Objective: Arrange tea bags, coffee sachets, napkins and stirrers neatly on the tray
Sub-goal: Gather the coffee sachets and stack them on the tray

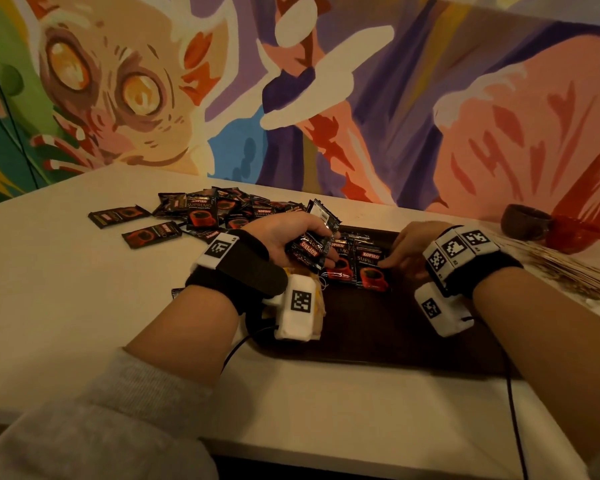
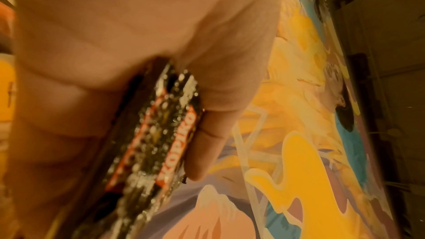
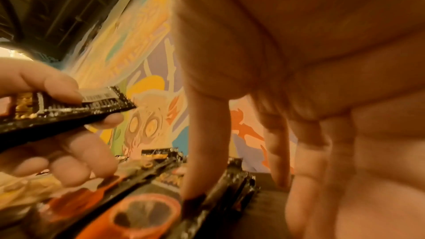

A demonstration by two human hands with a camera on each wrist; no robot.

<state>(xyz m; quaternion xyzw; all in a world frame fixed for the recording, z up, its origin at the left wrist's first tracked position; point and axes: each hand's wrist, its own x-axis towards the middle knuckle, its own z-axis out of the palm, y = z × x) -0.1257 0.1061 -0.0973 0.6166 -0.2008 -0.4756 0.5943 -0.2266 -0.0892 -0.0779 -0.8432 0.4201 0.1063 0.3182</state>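
My left hand [image 1: 284, 233] grips a small stack of black and red coffee sachets [image 1: 310, 249] above the left end of the dark brown tray [image 1: 378, 337]. In the left wrist view the thumb [image 2: 207, 143] clamps the stack [image 2: 161, 143] against the palm. My right hand [image 1: 404, 251] reaches down with straight fingers, and its fingertips [image 3: 190, 186] touch sachets lying in a row [image 1: 369, 271] on the tray's far part. Yellowish tea bags [image 1: 321, 289] show partly behind my left wrist camera. A bundle of wooden stirrers [image 1: 561, 271] lies to the right of the tray.
A loose pile of coffee sachets [image 1: 215, 211] covers the white table [image 1: 84, 289] behind and left of the tray. A brown cup [image 1: 525, 221] and a red cup [image 1: 572, 233] stand at the far right, against the painted wall.
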